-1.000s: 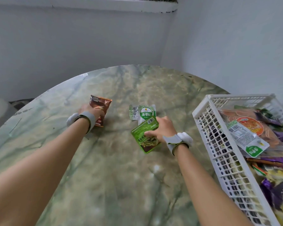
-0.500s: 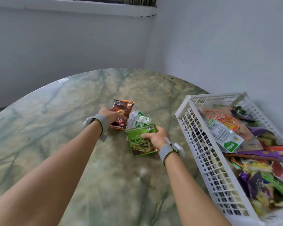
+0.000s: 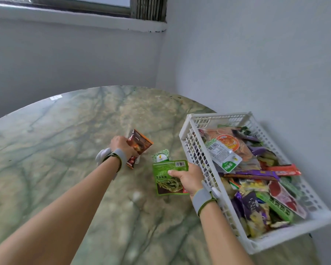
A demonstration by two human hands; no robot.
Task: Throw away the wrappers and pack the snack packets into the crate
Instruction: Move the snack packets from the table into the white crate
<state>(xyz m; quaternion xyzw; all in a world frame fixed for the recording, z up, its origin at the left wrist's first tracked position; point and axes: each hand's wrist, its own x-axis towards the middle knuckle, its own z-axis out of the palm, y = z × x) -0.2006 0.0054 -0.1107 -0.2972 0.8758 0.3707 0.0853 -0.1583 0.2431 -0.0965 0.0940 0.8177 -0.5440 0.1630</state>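
Two hands work over a green marble table (image 3: 65, 150). The left hand (image 3: 120, 145) is closed around a brown packet (image 3: 139, 143), its fingers hidden behind the packet; a second small reddish pack (image 3: 131, 162) sits under the wrist, mostly covered. The right hand (image 3: 187, 177) pinches a green packet (image 3: 166, 180), thumb on top, just beside the white crate (image 3: 187, 134) (its near corner is blurred, and the table edge is cut off below). One small green-and-white pack (image 3: 161, 156) lies on the table between the hands, partly behind the green packet. Packets in the crate overlap too much to count.
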